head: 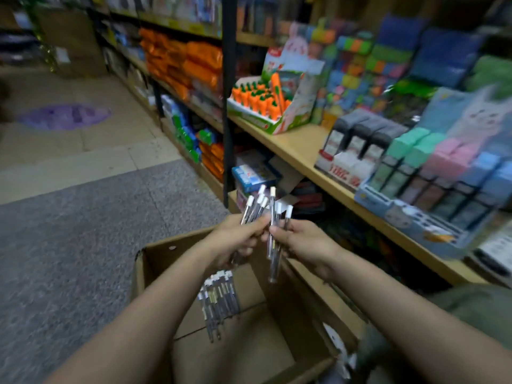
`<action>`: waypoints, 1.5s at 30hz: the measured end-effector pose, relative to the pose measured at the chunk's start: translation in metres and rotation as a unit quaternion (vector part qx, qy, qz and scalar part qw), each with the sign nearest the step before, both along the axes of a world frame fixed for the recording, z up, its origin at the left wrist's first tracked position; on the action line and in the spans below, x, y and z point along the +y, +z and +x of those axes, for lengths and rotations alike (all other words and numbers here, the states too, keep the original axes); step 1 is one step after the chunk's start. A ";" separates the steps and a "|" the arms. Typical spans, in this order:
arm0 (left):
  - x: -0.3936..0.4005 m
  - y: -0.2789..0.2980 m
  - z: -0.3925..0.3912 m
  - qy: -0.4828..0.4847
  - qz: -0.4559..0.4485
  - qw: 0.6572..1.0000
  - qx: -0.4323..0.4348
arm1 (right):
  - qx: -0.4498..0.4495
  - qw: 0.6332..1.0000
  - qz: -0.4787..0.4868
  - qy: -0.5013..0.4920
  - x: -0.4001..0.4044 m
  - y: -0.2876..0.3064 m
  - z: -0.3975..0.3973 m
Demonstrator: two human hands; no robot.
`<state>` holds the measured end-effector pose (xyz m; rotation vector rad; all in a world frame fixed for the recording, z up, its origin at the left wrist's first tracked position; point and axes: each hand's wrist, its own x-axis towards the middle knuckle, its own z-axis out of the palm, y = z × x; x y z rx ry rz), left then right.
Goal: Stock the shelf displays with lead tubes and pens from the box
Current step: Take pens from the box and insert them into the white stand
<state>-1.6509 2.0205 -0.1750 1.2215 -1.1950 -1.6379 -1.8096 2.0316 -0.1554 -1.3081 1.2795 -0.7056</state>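
Head view, store aisle. An open cardboard box (155,261) sits on the floor in front of the person; all positions below are given relative to it.

Above the box's far rim, the left hand (235,241) is curled round a fanned bundle of clear white-capped tubes (256,207), caps pointing up and away. Just right of it, thumbs nearly touching, the right hand (302,245) grips a second set of the same tubes (274,239), held almost upright so that their lower ends hang over the box opening. Motion blur prevents a count in either hand, and they may be lead tubes or pens.

Inside the box, on its bottom toward the left wall, lies a loose bunch of similar tubes (219,297), roughly parallel.

To the right of the box runs a wooden shelf (293,146). On it, farthest back, stands a display of carrot-shaped pens (257,102); nearer, a tray of dark boxed items (357,139); nearest, a blue rabbit-printed display (432,217) holding pastel-capped packs.

Left of the box is a grey speckled floor (83,231) with a purple floor sticker (66,116) beyond.
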 end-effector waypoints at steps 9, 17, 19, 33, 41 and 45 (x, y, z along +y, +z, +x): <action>0.008 0.058 -0.041 -0.071 -0.039 0.993 0.081 | 0.186 0.967 -0.170 -0.026 0.038 0.069 -0.054; 0.016 0.082 -0.080 -0.101 -0.092 0.990 0.034 | 0.122 0.941 -0.237 -0.209 0.046 0.097 -0.102; 0.021 0.085 -0.089 -0.129 -0.115 0.985 0.030 | 0.090 0.947 -0.219 -0.215 0.047 0.100 -0.105; 0.025 0.105 -0.153 -0.093 -0.154 0.982 0.063 | 0.023 0.931 -0.257 -0.260 0.062 0.135 -0.139; 0.036 0.131 -0.189 -0.076 -0.135 0.984 0.089 | 0.164 0.855 -0.328 -0.367 0.090 0.138 -0.208; 0.038 0.135 -0.200 -0.069 -0.130 0.986 0.079 | 0.255 0.841 -0.284 -0.383 0.101 0.114 -0.242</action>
